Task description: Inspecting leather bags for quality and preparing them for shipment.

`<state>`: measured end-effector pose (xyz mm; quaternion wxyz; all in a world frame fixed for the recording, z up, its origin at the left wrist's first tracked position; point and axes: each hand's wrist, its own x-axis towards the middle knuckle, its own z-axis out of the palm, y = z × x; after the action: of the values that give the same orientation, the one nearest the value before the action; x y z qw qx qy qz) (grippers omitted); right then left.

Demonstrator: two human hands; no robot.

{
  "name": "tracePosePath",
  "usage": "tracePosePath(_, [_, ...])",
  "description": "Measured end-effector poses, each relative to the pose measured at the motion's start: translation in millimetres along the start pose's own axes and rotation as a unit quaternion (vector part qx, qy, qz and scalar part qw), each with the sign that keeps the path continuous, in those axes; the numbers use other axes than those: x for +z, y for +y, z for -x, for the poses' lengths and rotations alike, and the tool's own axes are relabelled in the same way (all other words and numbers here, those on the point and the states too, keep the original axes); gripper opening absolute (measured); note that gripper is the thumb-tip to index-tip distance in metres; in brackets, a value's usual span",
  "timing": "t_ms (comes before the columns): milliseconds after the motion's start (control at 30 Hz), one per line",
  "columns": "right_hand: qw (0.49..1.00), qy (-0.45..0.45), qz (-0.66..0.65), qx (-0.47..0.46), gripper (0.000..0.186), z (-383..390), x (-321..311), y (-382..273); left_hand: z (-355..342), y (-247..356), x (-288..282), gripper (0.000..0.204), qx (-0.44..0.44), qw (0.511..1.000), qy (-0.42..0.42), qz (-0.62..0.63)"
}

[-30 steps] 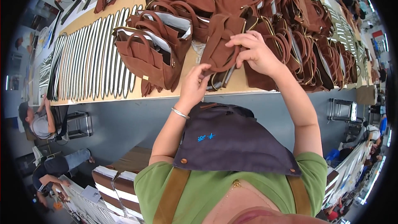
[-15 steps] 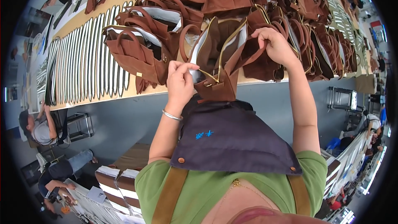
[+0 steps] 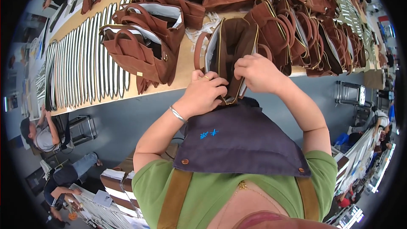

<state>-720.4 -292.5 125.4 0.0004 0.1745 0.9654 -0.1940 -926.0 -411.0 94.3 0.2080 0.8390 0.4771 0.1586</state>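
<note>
A reddish-brown suede handbag (image 3: 237, 32) stands upright at the table's near edge, its mouth spread wide toward me. Inside shows a dark brown lining, with pale white backing between lining and shell and a gold zipper (image 3: 219, 44) along the rim. My left hand (image 3: 204, 92) is closed on the near left part of that rim, fingertips curled over the edge. On the right side of the mouth, my right hand (image 3: 257, 73) pinches the rim with bent fingers. The bag's near end and zipper end are partly covered by my hands. One upright handle (image 3: 200, 51) rises at its left.
More brown handbags (image 3: 140, 53) stand close on the left, and a dense row of handbags (image 3: 307, 34) fills the right. Black-and-white strips (image 3: 87, 65) lie side by side at the left. White scraps (image 3: 206, 29) lie behind the bag. Another person (image 3: 42, 131) sits at far left.
My right hand has left the bag's handle and come inward and nearer to the right rim. My left hand has shifted right and nearer, along the rim. The bag's mouth is opened straighter.
</note>
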Motion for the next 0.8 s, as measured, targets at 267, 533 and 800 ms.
tracePosePath(267, [0.985, 0.162, -0.062, -0.005, 0.043, 16.0, 11.9, -16.4, -14.8, -22.8, 5.0, 0.011, -0.18, 0.964, 0.194, -0.022])
tracePosePath(533, [0.98, 0.099, -0.056, 0.162, 0.041, 2.0, 15.8, -18.5, -30.4, -24.3, 6.3, 0.009, -0.199, 0.957, 0.188, -0.095])
tracePosePath(800, [0.964, 0.141, -0.129, 0.186, 0.008, -8.0, 20.4, 14.4, -20.1, -20.3, -17.1, 0.012, -0.182, 0.979, 0.082, 0.042])
